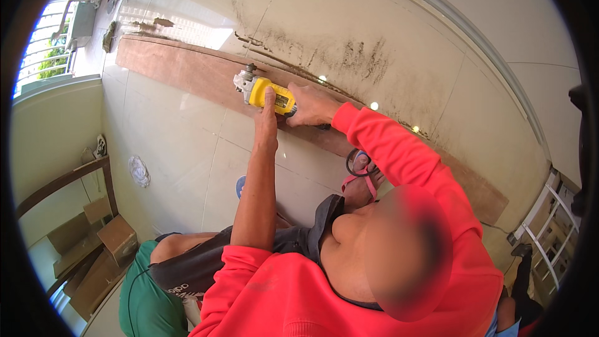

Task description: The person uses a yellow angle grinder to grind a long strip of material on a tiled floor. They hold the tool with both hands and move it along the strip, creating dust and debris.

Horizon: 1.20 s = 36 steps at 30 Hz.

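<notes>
Both my hands are on a yellow angle grinder (262, 92) with a grey metal head and a dark body end. My left hand (267, 115) grips it from the near side, the thumb lying along the yellow housing. From the right, my right hand (315, 106) wraps round its rear part. A small dark piece sticks up from the metal head; I cannot make out a disc on it. Under the tool lies a long reddish-brown wooden board (181, 65) on the tiled floor, running from far left to near right.
Dark dust (349, 56) streaks the pale tiles beyond the board. My foot in a pink sandal (368, 184) stands beside it. A crumpled white thing (138, 171) lies left. Cardboard boxes (117, 240) stand at lower left, a white metal rack (552, 231) at the right.
</notes>
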### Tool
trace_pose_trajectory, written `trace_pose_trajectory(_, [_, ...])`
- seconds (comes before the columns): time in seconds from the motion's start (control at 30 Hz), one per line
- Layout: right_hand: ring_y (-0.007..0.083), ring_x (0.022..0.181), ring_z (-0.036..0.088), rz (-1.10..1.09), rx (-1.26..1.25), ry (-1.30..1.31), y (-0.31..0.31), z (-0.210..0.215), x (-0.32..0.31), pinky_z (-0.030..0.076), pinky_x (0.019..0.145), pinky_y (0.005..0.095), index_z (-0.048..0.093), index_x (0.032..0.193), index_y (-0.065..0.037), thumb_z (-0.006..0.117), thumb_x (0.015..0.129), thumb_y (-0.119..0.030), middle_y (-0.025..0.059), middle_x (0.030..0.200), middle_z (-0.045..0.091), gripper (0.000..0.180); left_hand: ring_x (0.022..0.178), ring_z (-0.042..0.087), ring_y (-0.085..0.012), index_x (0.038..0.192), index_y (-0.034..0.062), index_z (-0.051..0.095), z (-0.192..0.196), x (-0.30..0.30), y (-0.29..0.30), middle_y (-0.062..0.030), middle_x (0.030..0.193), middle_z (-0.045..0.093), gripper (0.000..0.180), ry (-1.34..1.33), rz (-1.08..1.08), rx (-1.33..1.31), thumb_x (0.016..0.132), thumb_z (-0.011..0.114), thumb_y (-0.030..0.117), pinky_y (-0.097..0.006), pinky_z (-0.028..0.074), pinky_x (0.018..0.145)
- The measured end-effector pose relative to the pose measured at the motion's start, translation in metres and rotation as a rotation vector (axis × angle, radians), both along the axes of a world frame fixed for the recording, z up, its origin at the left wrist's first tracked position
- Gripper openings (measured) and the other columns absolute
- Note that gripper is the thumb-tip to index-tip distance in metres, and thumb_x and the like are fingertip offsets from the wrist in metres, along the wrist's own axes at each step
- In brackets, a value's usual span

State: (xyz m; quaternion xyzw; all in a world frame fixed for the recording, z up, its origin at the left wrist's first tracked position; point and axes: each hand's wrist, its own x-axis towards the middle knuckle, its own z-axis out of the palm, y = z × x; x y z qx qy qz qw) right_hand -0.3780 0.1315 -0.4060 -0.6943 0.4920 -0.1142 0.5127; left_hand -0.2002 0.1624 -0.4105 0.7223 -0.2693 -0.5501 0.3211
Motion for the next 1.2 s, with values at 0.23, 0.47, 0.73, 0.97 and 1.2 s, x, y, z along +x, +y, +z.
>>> trace_pose_trajectory(0.23, [0.0484,0.099,0.071,-0.001,-0.009,0.006,0.0004,-0.0005,-0.0004,0.056,0.087,0.0512,0.053,0.117,0.007,0.086,0.069,-0.036,0.033,0.103,0.072,0.072,0.087,0.059,-0.0194,0.121,-0.0035,0.068,-0.0005,0.0001,0.0005,-0.0096,0.101,0.067,0.086,-0.008,-0.007,0.011,0.093,0.065,0.077,-0.034,0.048,0.079])
trace_pose_trajectory(0.47, [0.0484,0.099,0.071,0.002,0.004,0.01,0.0003,0.0001,-0.0012,0.056,0.087,0.0512,0.053,0.117,0.007,0.086,0.069,-0.035,0.033,0.102,0.072,0.071,0.088,0.06,-0.0199,0.123,-0.0037,0.068,-0.0029,0.0009,0.0004,-0.0105,0.102,0.067,0.087,-0.018,-0.009,0.016,0.092,0.065,0.078,-0.035,0.048,0.08])
trace_pose_trajectory(0.73, [0.0481,0.1,0.072,0.001,-0.002,-0.006,0.0014,0.0011,-0.003,0.057,0.087,0.0515,0.052,0.118,0.006,0.085,0.07,-0.035,0.0328,0.103,0.072,0.071,0.087,0.06,-0.0197,0.124,-0.0032,0.068,0.0028,-0.0016,0.0012,-0.0102,0.103,0.067,0.086,-0.039,-0.015,0.039,0.093,0.064,0.077,-0.034,0.048,0.08])
trace_pose_trajectory(0.97, [0.0468,0.102,0.072,0.018,0.002,0.01,0.0032,0.0031,-0.0067,0.058,0.088,0.0515,0.052,0.118,0.006,0.085,0.07,-0.034,0.0317,0.106,0.073,0.071,0.085,0.059,-0.0188,0.121,-0.003,0.069,0.0041,-0.0041,0.0029,-0.0096,0.1,0.067,0.084,-0.014,-0.018,0.034,0.094,0.064,0.076,-0.033,0.048,0.077])
trace_pose_trajectory(1.2, [0.047,0.103,0.072,0.012,-0.005,0.002,0.0057,0.0038,-0.0093,0.058,0.088,0.0515,0.052,0.118,0.006,0.085,0.07,-0.034,0.0314,0.106,0.073,0.071,0.082,0.058,-0.0175,0.118,-0.002,0.07,0.0025,-0.0082,0.0062,-0.0078,0.096,0.066,0.083,-0.014,-0.006,0.003,0.093,0.065,0.077,-0.033,0.046,0.075])
